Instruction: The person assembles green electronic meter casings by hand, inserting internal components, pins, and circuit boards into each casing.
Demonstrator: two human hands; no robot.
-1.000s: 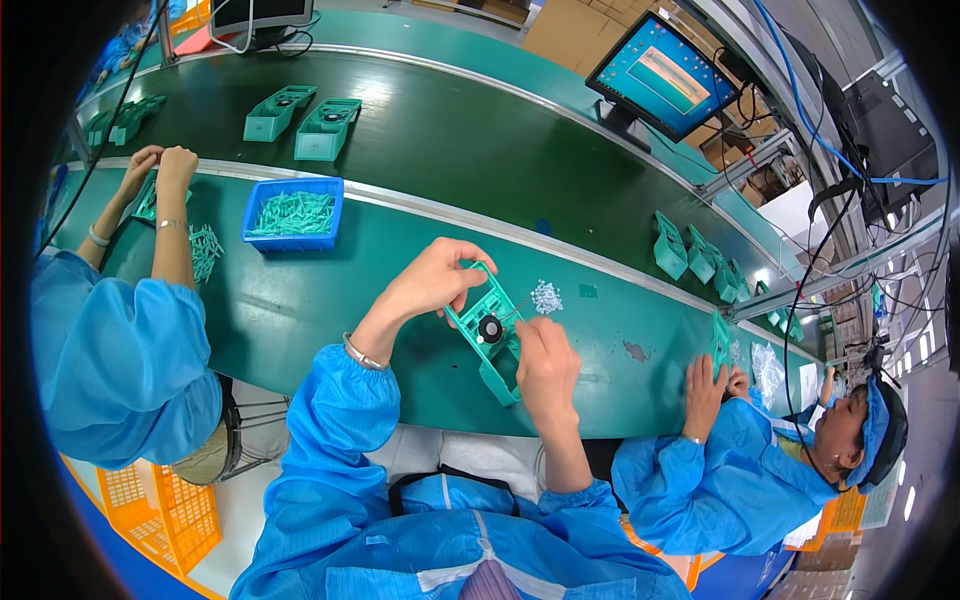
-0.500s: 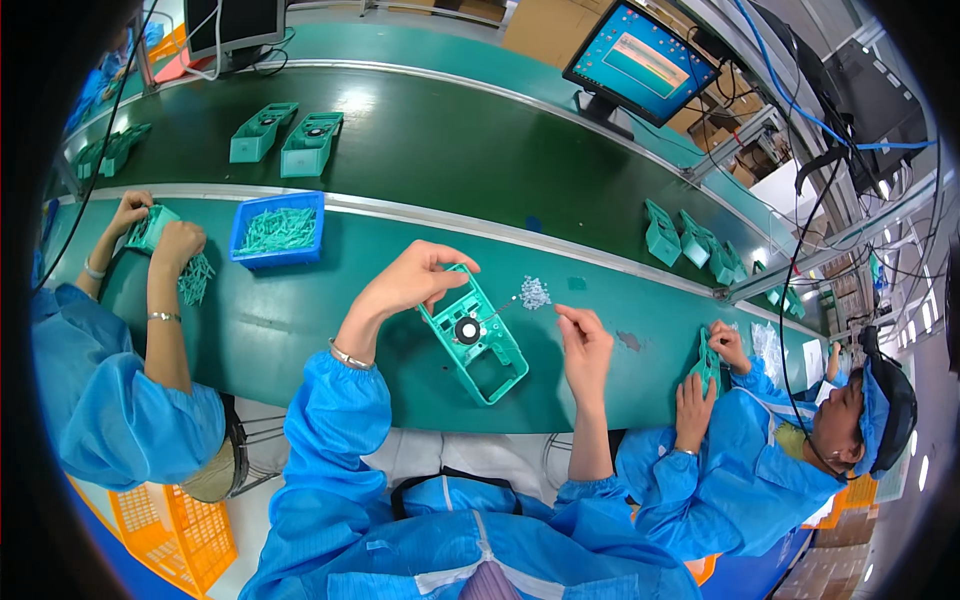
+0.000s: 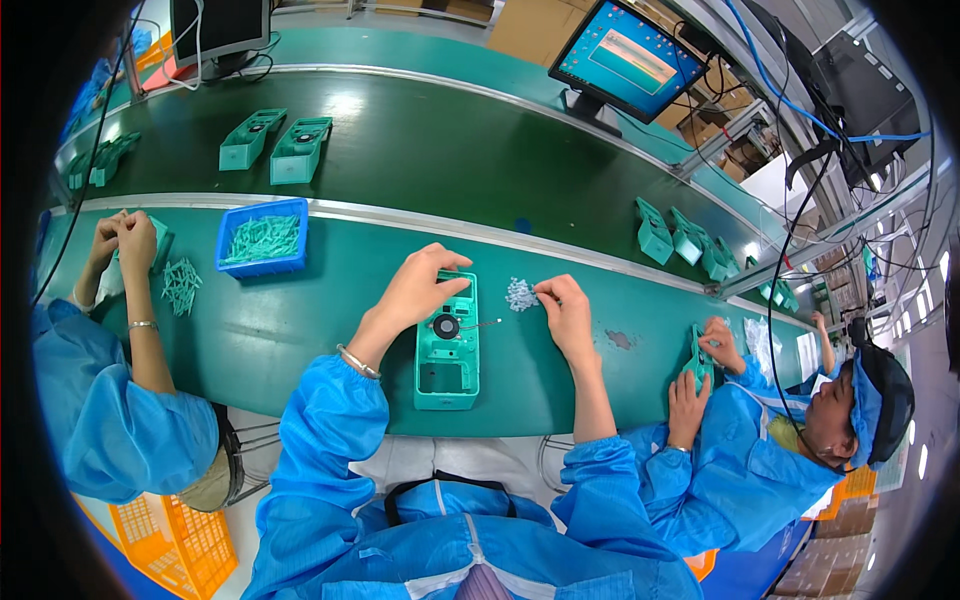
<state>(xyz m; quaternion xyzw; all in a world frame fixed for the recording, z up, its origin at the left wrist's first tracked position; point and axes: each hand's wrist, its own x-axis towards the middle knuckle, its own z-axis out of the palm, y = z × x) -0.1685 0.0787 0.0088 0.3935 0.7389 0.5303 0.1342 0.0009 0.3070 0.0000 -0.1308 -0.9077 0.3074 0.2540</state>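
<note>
A green plastic housing [image 3: 447,352] with a round black speaker-like part [image 3: 446,325] lies on the bench before me, its long side pointing away. From that part a thin cable with a small connector [image 3: 497,321] sticks out over the right wall. My left hand [image 3: 418,290] grips the housing's far end, thumb and fingers about the rim. Just right of it is a small heap of tiny pale pieces [image 3: 520,294]. My right hand [image 3: 566,308] is at the heap's right edge, thumb and forefinger pinched together; anything between them is too small to make out.
A blue bin [image 3: 262,238] of green sticks stands to the left, by a co-worker's hands [image 3: 125,240] and a loose stick pile [image 3: 181,287]. More housings [image 3: 300,150] rest on the dark belt beyond. At right another co-worker's hands [image 3: 700,372] hold a green part. A monitor [image 3: 627,62] stands behind.
The housing has swung from a slant to straight and now lies lower on the bench. My right hand has moved left and away from me to the heap. The whole view has shifted slightly.
</note>
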